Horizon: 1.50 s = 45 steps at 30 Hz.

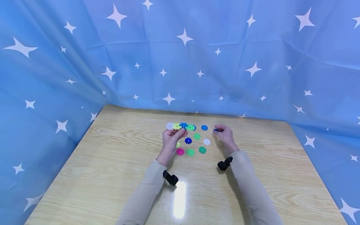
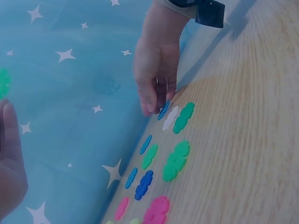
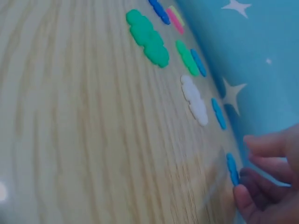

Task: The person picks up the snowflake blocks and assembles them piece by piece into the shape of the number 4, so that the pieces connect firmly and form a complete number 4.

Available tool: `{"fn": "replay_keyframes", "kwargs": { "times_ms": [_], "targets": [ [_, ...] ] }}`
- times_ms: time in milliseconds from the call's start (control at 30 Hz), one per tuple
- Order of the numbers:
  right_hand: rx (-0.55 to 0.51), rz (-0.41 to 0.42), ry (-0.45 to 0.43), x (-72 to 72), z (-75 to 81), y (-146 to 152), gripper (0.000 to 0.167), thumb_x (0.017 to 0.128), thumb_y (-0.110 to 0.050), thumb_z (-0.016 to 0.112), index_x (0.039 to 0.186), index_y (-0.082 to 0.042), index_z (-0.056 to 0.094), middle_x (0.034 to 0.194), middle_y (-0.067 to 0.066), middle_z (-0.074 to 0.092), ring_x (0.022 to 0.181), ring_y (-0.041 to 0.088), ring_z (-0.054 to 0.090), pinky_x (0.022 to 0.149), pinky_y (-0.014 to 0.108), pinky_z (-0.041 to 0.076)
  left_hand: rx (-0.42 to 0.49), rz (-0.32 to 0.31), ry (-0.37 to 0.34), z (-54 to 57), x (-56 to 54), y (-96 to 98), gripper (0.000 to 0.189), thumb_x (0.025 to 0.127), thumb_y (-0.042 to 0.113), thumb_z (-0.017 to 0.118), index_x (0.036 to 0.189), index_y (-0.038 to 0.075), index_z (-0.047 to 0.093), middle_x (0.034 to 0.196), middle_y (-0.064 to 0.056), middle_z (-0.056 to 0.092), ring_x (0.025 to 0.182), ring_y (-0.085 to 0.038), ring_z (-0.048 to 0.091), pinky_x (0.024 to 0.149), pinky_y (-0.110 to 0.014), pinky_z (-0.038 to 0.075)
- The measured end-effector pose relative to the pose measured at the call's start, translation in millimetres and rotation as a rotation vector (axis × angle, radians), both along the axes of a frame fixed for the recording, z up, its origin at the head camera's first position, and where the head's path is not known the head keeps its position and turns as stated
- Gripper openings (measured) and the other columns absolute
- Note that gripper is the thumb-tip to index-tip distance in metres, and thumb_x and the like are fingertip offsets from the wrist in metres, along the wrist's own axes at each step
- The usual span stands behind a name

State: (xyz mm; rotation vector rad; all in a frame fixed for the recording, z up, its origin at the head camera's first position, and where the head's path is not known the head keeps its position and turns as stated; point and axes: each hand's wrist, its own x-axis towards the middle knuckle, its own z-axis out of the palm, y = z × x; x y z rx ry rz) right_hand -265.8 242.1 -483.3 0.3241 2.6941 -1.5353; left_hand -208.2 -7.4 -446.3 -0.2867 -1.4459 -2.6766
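Note:
My left hand [image 1: 170, 140] pinches a row of joined notched plastic discs, held up over the table. From left to right the row runs white disc [image 1: 169, 126], yellow disc [image 1: 176, 126], blue disc [image 1: 183, 125] and green disc [image 1: 190, 127], with the thumb at the blue one. Only a green edge [image 2: 4, 83] of the row shows in the left wrist view. Farther right, my right hand [image 1: 226, 136] has thumb and fingertips on the end of a single blue disc [image 3: 232, 169] at tabletop level.
Loose discs lie on the wooden table [image 1: 112, 162] between the hands: a blue one [image 1: 204, 127], a white one [image 1: 207, 142], a dark blue one [image 1: 188, 141], a pink one [image 1: 180, 152] and several green ones [image 1: 202, 150]. A blue star-patterned curtain [image 1: 180, 62] hangs behind the table.

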Motion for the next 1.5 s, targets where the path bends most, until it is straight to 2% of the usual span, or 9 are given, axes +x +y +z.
{"fn": "replay_keyframes", "kwargs": {
  "times_ms": [267,500,600,733,933,1133,1300,1400,1500],
  "targets": [
    [0.173,0.1,0.014,-2.7,-0.1,4.6,0.037,0.084,0.006,0.059,0.121,0.013,0.055,0.116,0.029,0.055,0.106,0.037,0.053,0.09,0.044,0.05,0.012,0.002,0.009,1.8,-0.5,-0.7,0.024,0.087,-0.009,0.057,0.08,0.011,0.069,0.074,-0.002,0.071,0.067,-0.011,0.068,0.072,-0.026,0.058],
    [0.293,0.163,-0.021,-3.6,9.3,3.3,0.036,0.084,0.004,0.061,0.118,0.013,0.055,0.116,0.029,0.056,0.108,0.039,0.053,0.092,0.045,0.049,0.01,-0.007,0.016,0.4,-1.5,-2.0,0.021,0.087,-0.007,0.059,0.08,0.011,0.069,0.075,-0.005,0.071,0.068,-0.013,0.068,0.071,-0.027,0.058],
    [0.343,0.166,-0.034,-4.0,12.1,5.1,0.036,0.082,-0.001,0.065,0.114,0.013,0.056,0.112,0.028,0.057,0.102,0.037,0.055,0.088,0.045,0.05,0.012,-0.004,0.021,0.4,-1.7,-1.7,0.022,0.087,-0.007,0.059,0.081,0.011,0.069,0.075,-0.005,0.071,0.068,-0.013,0.068,0.071,-0.027,0.058],
    [0.363,0.134,-0.027,-2.6,13.0,8.3,0.028,0.08,-0.006,0.07,0.102,0.009,0.06,0.1,0.023,0.06,0.087,0.031,0.056,0.076,0.04,0.051,0.023,-0.002,0.02,0.9,-1.6,-1.3,0.021,0.087,-0.007,0.059,0.08,0.01,0.069,0.074,-0.004,0.071,0.068,-0.013,0.068,0.071,-0.026,0.058],
    [0.313,0.097,0.045,1.4,12.1,11.3,0.014,0.083,-0.001,0.068,0.092,0.008,0.064,0.088,0.019,0.063,0.073,0.024,0.057,0.06,0.029,0.05,0.035,0.005,0.017,0.7,-2.2,-1.6,0.021,0.087,-0.007,0.059,0.08,0.01,0.069,0.075,-0.005,0.071,0.068,-0.014,0.068,0.071,-0.027,0.058],
    [0.211,0.085,0.062,9.5,16.6,10.1,0.015,0.086,0.001,0.063,0.099,0.009,0.066,0.091,0.02,0.063,0.074,0.021,0.056,0.056,0.02,0.048,0.044,0.013,0.001,1.3,-1.7,-1.9,0.019,0.085,-0.008,0.06,0.08,0.008,0.069,0.075,-0.008,0.071,0.069,-0.016,0.069,0.073,-0.031,0.058],
    [0.093,0.083,0.041,18.7,26.9,4.1,0.019,0.089,-0.001,0.062,0.106,0.007,0.065,0.095,0.02,0.064,0.077,0.021,0.061,0.067,0.03,0.056,0.035,0.018,-0.008,0.9,-1.9,-1.8,0.02,0.085,-0.008,0.06,0.079,0.009,0.069,0.076,-0.01,0.071,0.07,-0.017,0.069,0.074,-0.034,0.058],
    [0.045,0.078,0.046,23.5,34.5,-0.8,0.02,0.089,-0.003,0.062,0.107,0.006,0.065,0.094,0.018,0.063,0.076,0.017,0.061,0.075,0.039,0.057,0.038,0.018,-0.011,0.3,-2.2,-1.7,0.019,0.086,-0.007,0.061,0.079,0.009,0.069,0.078,-0.014,0.07,0.07,-0.019,0.069,0.075,-0.037,0.057],
    [0.01,0.067,0.051,28.4,43.3,-6.6,0.021,0.09,-0.006,0.062,0.108,0.004,0.065,0.093,0.014,0.062,0.076,0.014,0.06,0.08,0.043,0.055,0.044,0.02,-0.011,-0.3,-2.6,-1.7,0.019,0.085,-0.007,0.061,0.079,0.008,0.069,0.078,-0.014,0.07,0.07,-0.019,0.069,0.075,-0.036,0.057]
  ]
}}
